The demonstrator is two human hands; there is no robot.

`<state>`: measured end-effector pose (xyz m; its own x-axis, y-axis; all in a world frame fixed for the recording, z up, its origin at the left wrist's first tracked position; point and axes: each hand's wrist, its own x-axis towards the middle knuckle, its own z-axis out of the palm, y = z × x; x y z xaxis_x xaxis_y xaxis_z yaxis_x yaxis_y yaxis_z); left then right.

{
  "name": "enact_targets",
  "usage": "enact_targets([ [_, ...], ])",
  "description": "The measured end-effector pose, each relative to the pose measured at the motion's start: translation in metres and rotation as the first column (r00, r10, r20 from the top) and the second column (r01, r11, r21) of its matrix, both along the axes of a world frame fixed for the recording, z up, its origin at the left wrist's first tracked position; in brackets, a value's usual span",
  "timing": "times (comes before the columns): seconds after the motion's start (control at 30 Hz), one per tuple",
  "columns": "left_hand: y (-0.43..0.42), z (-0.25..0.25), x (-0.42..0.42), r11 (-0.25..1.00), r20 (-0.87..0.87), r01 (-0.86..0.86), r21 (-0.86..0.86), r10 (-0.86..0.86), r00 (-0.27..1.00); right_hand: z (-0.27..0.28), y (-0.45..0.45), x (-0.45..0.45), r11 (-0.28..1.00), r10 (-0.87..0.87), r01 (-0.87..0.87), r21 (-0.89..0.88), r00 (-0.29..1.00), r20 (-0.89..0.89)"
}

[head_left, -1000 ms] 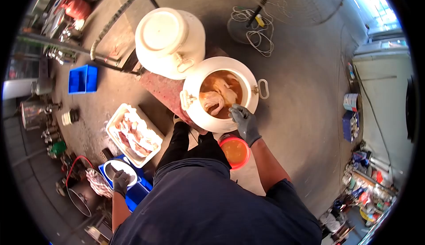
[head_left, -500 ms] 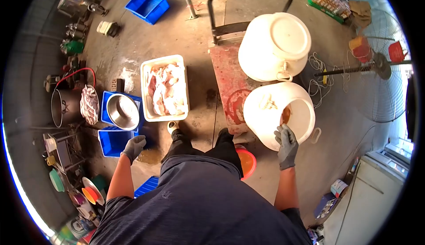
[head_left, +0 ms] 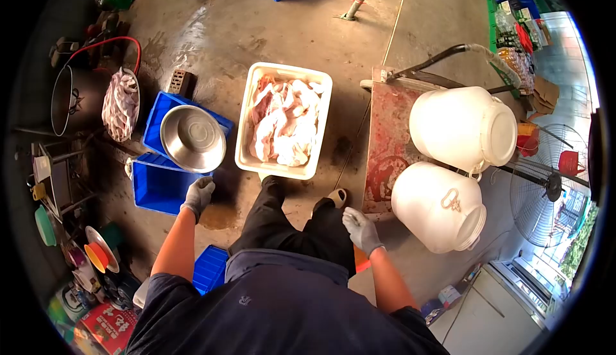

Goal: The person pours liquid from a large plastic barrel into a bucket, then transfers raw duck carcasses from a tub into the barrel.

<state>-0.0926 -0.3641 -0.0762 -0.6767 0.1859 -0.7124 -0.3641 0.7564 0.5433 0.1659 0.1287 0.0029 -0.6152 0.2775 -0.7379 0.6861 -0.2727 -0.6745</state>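
A stained brown concrete floor [head_left: 295,31] spreads through a cluttered workshop, its right side lit brightly. On it, ahead of the feet and between the two hands, lies a cream rectangular plastic tray [head_left: 292,72] heaped with pale pink raw meat [head_left: 282,121]; its long axis runs away from the person, the far end leaning slightly right. A deep blue rectangular plastic crate [head_left: 154,191] sits to the tray's left, long axis roughly crosswise. The gloved left hand [head_left: 199,193] is just beside this crate's near right corner, fingers bent inward; contact is unclear. The gloved right hand [head_left: 362,230] is near the close edge of a worn red flatbed cart [head_left: 393,140], fingers likewise bent. Neither visibly holds anything; how tightly either is closed cannot be told.

At the cart's near right corner a white round-shouldered plastic barrel [head_left: 433,204] stands upright, mouth up, its axis slanting toward the lower right in this wide view. A second, similar white barrel [head_left: 449,127] stands just beyond it, below the bent tubular handle [head_left: 436,61]. Farther left, a round shiny steel basin [head_left: 192,138] rests on another blue crate [head_left: 159,112], near a perforated brick [head_left: 179,81] and a big metal pot [head_left: 86,101].
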Motion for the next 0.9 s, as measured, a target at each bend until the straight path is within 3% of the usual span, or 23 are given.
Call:
enact_targets([
  [0.03,-0.001,0.007,-0.004,0.99,0.033,-0.136,0.045,0.135,0.99,0.007,-0.012,-0.038,0.977,0.205,-0.209,0.042,0.974,0.092],
  [0.07,-0.002,0.013,-0.009,0.957,0.065,-0.275,0.089,0.27,0.961,-0.077,-0.025,-0.025,0.949,-0.1,0.12,-0.29,0.991,0.084],
  [0.1,-0.002,0.02,-0.013,0.903,0.095,-0.408,0.13,0.399,0.912,-0.094,-0.04,-0.053,0.963,-0.039,0.071,-0.259,0.991,0.128],
  [0.13,-0.008,0.013,-0.009,0.85,0.16,-0.51,0.129,0.49,0.857,-0.124,-0.044,-0.078,0.918,-0.031,0.112,-0.38,0.977,0.212],
  [0.17,-0.018,-0.001,0.0,0.829,0.191,-0.546,0.124,0.52,0.833,-0.168,-0.05,-0.094,0.954,0.193,-0.137,-0.267,0.961,0.197],
  [0.23,-0.019,-0.011,0.022,0.793,0.171,-0.604,0.079,0.586,0.792,-0.222,-0.06,-0.156,0.915,0.207,-0.067,-0.398,0.924,0.321],
  [0.27,-0.024,-0.023,0.041,0.783,0.163,-0.611,0.117,0.592,0.789,-0.261,-0.071,-0.182,0.93,0.132,0.017,-0.368,0.918,0.375],
  [0.3,-0.037,-0.04,0.062,0.766,0.257,-0.641,0.047,0.611,0.749,-0.325,-0.078,-0.195,0.957,0.277,-0.236,-0.17,0.918,0.285],
  [0.33,-0.054,-0.064,0.094,0.801,0.237,-0.598,0.0,0.581,0.778,-0.324,-0.088,-0.242,0.966,0.186,-0.109,-0.235,0.922,0.34],
  [0.37,-0.067,-0.083,0.13,0.804,0.205,-0.594,0.024,0.577,0.79,-0.403,-0.099,-0.251,0.965,0.237,-0.186,-0.186,0.923,0.305],
  [0.4,-0.074,-0.093,0.158,0.788,0.262,-0.608,-0.096,0.609,0.749,-0.45,-0.11,-0.258,0.964,0.12,-0.077,-0.254,0.98,0.158],
  [0.43,-0.084,-0.102,0.184,0.827,0.328,-0.543,-0.143,0.557,0.763,-0.467,-0.118,-0.283,0.978,0.134,-0.106,-0.178,0.98,0.15],
  [0.47,-0.074,-0.099,0.199,0.788,0.349,-0.579,-0.21,0.613,0.709,-0.473,-0.128,-0.307,0.979,0.196,-0.205,0.015,0.951,0.24],
  [0.53,-0.076,-0.109,0.241,0.758,0.399,-0.585,-0.289,0.651,0.646,-0.467,-0.144,-0.335,0.872,0.218,-0.375,0.315,0.874,0.435],
  [0.63,-0.063,-0.117,0.257,0.71,0.449,-0.61,-0.352,0.7,0.555,-0.467,-0.159,-0.348,0.769,0.13,-0.429,0.475,0.831,0.541],
  [0.7,-0.052,-0.12,0.253,0.686,0.473,-0.63,-0.364,0.719,0.509,-0.474,-0.161,-0.35,0.783,0.094,-0.392,0.483,0.841,0.532],
  [0.77,-0.034,-0.12,0.235,0.713,0.431,-0.658,-0.241,0.686,0.585,-0.482,-0.149,-0.343,0.95,-0.151,0.065,0.305,0.951,0.268],
  [0.83,-0.019,-0.119,0.2,0.763,0.433,-0.605,-0.227,0.636,0.639,-0.478,-0.142,-0.353,0.879,-0.473,0.475,-0.032,0.879,0.061],
  [0.9,-0.018,-0.131,0.197,0.811,0.359,-0.579,-0.082,0.566,0.742,-0.467,-0.134,-0.378,0.763,-0.642,0.639,-0.092,0.767,0.004],
])
